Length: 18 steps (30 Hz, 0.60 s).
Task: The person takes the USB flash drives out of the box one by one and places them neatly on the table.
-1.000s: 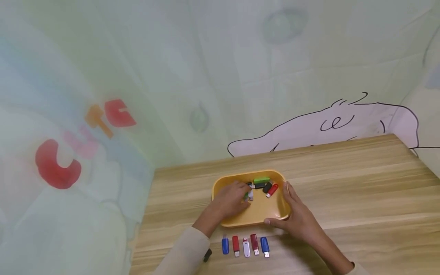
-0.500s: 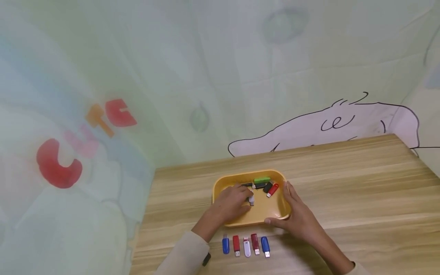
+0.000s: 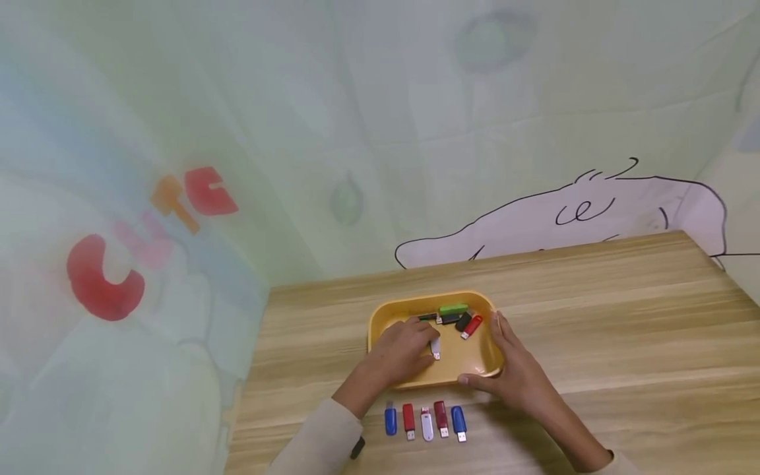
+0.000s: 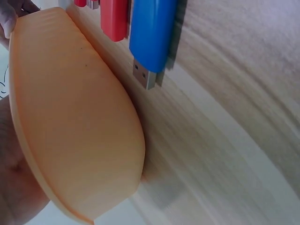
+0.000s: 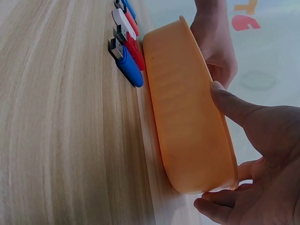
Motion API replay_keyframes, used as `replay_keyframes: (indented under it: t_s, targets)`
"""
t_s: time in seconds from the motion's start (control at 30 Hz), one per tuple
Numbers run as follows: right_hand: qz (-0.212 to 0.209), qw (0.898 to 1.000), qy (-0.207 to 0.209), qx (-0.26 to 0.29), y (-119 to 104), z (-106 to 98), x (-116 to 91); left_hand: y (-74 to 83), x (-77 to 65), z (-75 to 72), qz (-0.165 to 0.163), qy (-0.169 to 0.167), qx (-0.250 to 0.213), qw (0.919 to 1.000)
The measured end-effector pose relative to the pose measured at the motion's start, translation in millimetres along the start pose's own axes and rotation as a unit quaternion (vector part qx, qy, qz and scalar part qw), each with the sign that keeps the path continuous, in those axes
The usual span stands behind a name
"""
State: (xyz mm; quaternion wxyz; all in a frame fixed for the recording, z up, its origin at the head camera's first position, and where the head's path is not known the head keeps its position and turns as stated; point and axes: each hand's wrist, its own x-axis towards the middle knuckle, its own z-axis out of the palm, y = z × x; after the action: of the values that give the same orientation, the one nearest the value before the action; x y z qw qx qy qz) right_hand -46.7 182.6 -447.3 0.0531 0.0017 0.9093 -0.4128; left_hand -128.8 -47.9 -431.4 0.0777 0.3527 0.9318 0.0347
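My left hand [image 3: 404, 346] reaches down into a yellow plastic tray [image 3: 415, 381], fingers bent over a white USB stick [image 3: 436, 348] whose metal plug points toward me. Whether the fingers pinch it I cannot tell; the fingertips are partly hidden. My right hand [image 3: 519, 369] grips the tray's right end, thumb on the near rim and fingers round the far side. Toward the tray's back right lie a green USB stick [image 3: 454, 309], black USB sticks [image 3: 449, 319] and a red USB stick [image 3: 472, 327]. The right wrist view shows the right thumb [image 5: 229, 101] on the rim.
In front of the tray several USB sticks stand in a row, from a blue USB stick [image 3: 390, 420] at left to another blue USB stick [image 3: 459, 422] at right. A black object [image 3: 357, 448] lies beside the left sleeve. A patterned curtain [image 3: 380, 132] hangs behind the wooden table [image 3: 605, 316].
The left fingers have shifted slightly right within the tray. The green piece near them is now covered, and the white USB stick has slid a little toward me. The right hand holds its place.
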Motion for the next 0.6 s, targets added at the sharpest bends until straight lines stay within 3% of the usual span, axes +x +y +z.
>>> replay_keyframes:
  t_s: [0.6]
  targets:
    - [0.004,1.000,-0.004,0.003,-0.5,-2.0,-0.9,2.8,7.4,2.0,-0.011,-0.018,0.012,0.9997]
